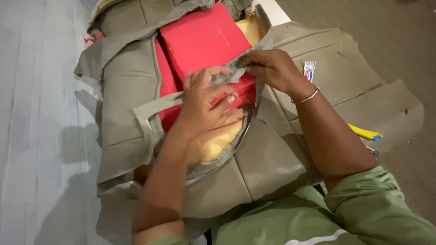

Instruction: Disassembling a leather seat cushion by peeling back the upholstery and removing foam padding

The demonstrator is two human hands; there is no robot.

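Left hand (204, 97) lying at frame centre, pressing on red foam block (202, 41), fingertips pinching grey fabric strip (156, 105). Right hand (272, 68) gripping same strip's torn end at upper centre. Strip's long axis running lower left to upper right. Beige seat cover (268, 159) spreading around yellow foam (213, 145). Glue tube (309, 70) lying right of wrist; yellow tool (365, 133) sitting at right edge.
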